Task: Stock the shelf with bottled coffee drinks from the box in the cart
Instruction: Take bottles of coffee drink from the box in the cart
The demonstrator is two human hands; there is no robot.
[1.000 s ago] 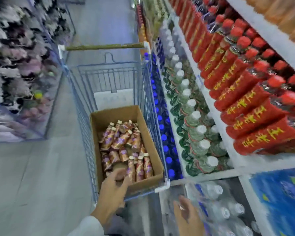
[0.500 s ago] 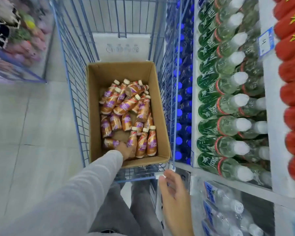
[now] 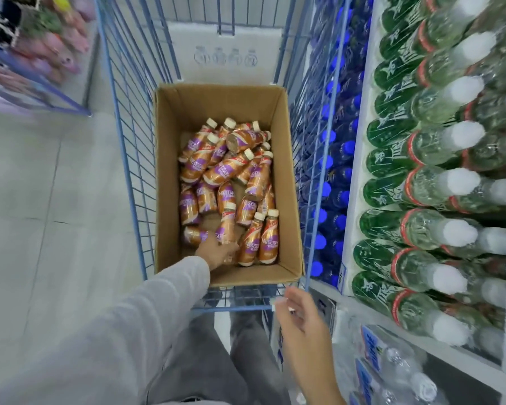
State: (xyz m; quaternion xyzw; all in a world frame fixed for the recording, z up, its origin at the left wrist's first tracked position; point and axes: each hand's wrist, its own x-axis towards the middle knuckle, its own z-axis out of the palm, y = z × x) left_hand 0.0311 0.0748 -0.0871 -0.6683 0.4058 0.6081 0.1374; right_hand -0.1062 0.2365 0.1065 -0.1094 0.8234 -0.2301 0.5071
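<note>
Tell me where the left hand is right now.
In the head view, the left hand is at the near end of the cardboard box in the cart, gripping a coffee bottle just left of two upright bottles.

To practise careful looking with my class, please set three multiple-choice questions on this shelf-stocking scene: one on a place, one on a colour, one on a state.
1. Where does the cardboard box sit?
A. on the floor
B. inside the blue wire cart
C. on a shelf

2. What colour are the caps of the coffee bottles?
A. red
B. black
C. cream

3. The grip of the right hand is:
A. open and empty
B. closed round a bottle
C. closed round a price tag

Answers: 1 B, the cart's mesh surrounds the box. 2 C, a pale cream cap tops each brown-and-purple bottle whose top shows. 3 A, its fingers are spread near the cart's corner and hold nothing.
</note>
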